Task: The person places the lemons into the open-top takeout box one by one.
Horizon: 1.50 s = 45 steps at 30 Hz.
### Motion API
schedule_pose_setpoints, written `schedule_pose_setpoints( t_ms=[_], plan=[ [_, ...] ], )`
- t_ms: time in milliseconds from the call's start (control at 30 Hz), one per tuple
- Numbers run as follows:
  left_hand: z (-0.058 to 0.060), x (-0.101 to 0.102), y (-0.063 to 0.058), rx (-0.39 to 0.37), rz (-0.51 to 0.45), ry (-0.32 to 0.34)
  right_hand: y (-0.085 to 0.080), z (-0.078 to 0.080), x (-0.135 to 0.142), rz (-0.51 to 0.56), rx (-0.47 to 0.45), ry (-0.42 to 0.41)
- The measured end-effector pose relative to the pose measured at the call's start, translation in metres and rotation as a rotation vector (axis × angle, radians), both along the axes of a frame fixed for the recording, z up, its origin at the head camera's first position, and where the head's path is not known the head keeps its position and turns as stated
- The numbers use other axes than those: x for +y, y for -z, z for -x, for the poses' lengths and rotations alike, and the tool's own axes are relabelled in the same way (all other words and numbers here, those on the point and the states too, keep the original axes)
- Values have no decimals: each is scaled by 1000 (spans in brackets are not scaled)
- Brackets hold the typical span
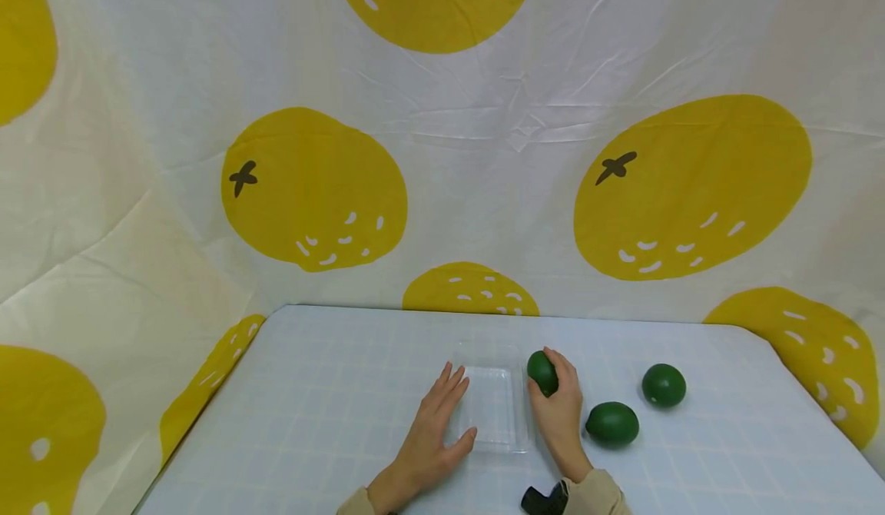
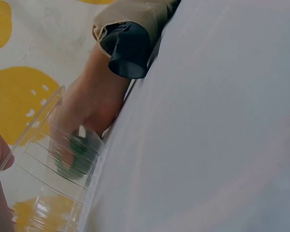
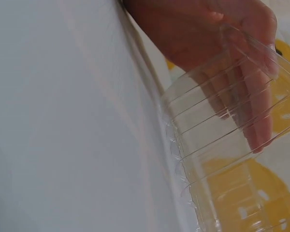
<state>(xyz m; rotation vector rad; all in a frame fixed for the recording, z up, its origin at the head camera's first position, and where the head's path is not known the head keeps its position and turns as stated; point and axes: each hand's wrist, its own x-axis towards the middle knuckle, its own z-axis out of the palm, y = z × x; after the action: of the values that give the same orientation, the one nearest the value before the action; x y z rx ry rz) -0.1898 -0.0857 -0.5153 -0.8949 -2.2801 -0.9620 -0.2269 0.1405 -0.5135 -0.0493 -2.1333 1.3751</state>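
A clear plastic container (image 1: 492, 411) with ribbed walls stands on the table between the two hands. My left hand (image 1: 432, 438) is at its left side, fingers straight and thumb spread toward the near left corner. In the right wrist view, that left hand (image 3: 232, 58) shows through the transparent wall. At the far right side of the container, my right hand (image 1: 561, 407) grips a dark green lime (image 1: 542, 373) between thumb and fingers. Through the plastic, the left wrist view shows the held lime (image 2: 79, 152) low, close over the table.
Two more limes are to the right of the right hand: a nearer lime (image 1: 612, 424) and a farther lime (image 1: 664, 385). The table (image 1: 290, 423) wears a pale checked cloth. Behind it hangs a white curtain (image 1: 484, 154) printed with yellow fruit.
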Motion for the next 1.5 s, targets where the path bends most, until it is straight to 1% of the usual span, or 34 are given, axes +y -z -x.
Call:
schedule_pose_setpoints(
  t_ms=[167, 300, 400, 567, 700, 833, 933, 1033, 1167, 1300, 1400, 1500],
  plan=[
    [0, 0, 1, 1, 2, 2, -2, -3, -1, 34, 28, 17],
    [0, 0, 1, 9, 6, 1, -3, -3, -1, 91, 63, 29],
    [0, 0, 1, 12, 16, 0, -4, -2, -1, 149, 115, 19],
    [0, -1, 1, 17, 31, -7, -7, -3, -2, 235, 238, -35],
    [0, -1, 1, 17, 34, -11, -23, -12, -6, 243, 326, -76],
    [0, -1, 2, 21, 36, -11, -41, -20, -10, 234, 373, -131],
    [0, -1, 2, 26, 36, -11, -49, -21, -11, 222, 383, -164],
    [0, -1, 2, 20, 34, -11, -54, -20, -11, 204, 377, -180],
    [-1, -1, 2, 6, 41, -21, -55, -16, -14, 215, 335, -220],
    [0, -2, 2, 6, 42, -21, -55, -17, -22, 216, 290, -293],
    [1, -2, 2, 17, 32, -11, -54, -21, -30, 126, 266, -319],
    [2, -1, 2, 38, 29, -4, -52, -23, -36, -54, 246, -318]
  ],
)
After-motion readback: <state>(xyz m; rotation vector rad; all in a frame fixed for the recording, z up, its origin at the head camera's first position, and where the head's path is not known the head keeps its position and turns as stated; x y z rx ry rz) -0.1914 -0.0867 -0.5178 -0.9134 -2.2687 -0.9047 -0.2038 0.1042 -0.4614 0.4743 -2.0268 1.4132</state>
